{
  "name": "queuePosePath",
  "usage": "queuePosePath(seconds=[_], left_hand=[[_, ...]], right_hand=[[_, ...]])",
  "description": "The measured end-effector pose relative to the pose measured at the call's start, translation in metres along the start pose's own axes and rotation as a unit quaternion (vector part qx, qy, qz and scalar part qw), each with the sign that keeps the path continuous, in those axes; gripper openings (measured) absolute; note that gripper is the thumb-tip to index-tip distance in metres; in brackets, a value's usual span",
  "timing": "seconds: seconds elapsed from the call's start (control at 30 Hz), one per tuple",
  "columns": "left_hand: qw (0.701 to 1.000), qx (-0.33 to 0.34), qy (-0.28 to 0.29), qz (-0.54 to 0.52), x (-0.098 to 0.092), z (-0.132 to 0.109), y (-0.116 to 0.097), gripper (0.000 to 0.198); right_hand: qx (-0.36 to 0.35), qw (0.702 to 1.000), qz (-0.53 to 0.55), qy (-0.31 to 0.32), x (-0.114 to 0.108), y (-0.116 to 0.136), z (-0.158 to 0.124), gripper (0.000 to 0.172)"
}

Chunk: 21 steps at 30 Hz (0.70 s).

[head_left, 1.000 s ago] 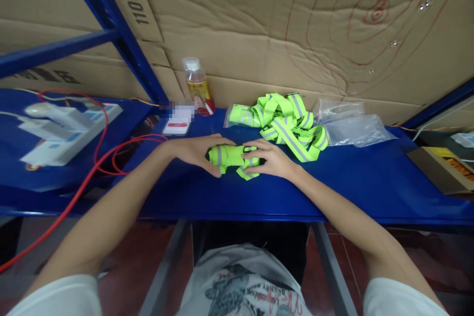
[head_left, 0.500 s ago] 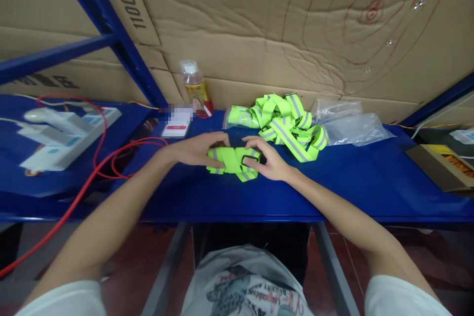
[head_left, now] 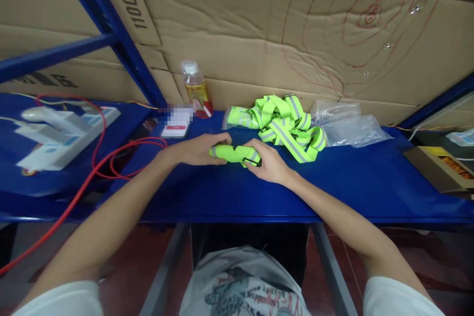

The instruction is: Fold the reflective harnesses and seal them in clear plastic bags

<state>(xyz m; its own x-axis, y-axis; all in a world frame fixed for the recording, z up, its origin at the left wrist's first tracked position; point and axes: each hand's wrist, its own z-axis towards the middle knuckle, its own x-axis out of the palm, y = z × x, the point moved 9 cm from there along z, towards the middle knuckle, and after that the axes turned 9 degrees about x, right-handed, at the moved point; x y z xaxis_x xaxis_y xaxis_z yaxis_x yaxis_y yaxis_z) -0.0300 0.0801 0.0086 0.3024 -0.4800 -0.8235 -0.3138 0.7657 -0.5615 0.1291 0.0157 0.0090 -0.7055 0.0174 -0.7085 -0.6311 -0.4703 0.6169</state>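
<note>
Between my hands is a folded neon-yellow reflective strap (head_left: 234, 153) with grey stripes and a black buckle at its right end. My left hand (head_left: 202, 149) grips the left end, thumb in front and fingers behind. Around the right end, beside the buckle, my right hand (head_left: 269, 162) is closed. Just beyond my right hand lies a loose heap of similar neon straps (head_left: 287, 123). A clear plastic bag with a folded neon strap inside (head_left: 240, 117) sits at the heap's left side.
Empty clear plastic bags (head_left: 357, 128) lie right of the heap. A bottle (head_left: 199, 93) stands at the back by the cardboard wall, with a phone (head_left: 176, 126) near it. Red cable (head_left: 92, 174) and a white power strip (head_left: 66, 143) are at left; an open cardboard box (head_left: 437, 170) is at right.
The folded strap has been tipped and pressed into a narrower bundle, its lower loose flap no longer showing. My right-hand fingers have closed in around its end.
</note>
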Motion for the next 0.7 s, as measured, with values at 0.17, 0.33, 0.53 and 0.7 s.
queuePosePath(seconds=[0.17,0.33,0.53,0.7], left_hand=[[0.997,0.025,-0.033,0.072,0.003,0.005,-0.002,0.032],[0.998,0.028,-0.026,0.049,0.009,0.006,-0.005,0.05],[0.998,0.053,-0.035,0.018,0.001,0.005,-0.009,0.039],[0.998,0.011,-0.055,0.021,0.003,0.005,0.004,0.056]], right_hand=[[0.027,0.998,-0.044,-0.018,0.001,-0.012,0.001,0.026],[0.021,0.994,-0.106,-0.005,0.002,-0.02,-0.001,0.033],[-0.023,0.997,-0.064,0.024,0.001,-0.01,-0.002,0.025],[0.007,0.996,0.082,0.022,-0.008,-0.009,0.006,0.03]])
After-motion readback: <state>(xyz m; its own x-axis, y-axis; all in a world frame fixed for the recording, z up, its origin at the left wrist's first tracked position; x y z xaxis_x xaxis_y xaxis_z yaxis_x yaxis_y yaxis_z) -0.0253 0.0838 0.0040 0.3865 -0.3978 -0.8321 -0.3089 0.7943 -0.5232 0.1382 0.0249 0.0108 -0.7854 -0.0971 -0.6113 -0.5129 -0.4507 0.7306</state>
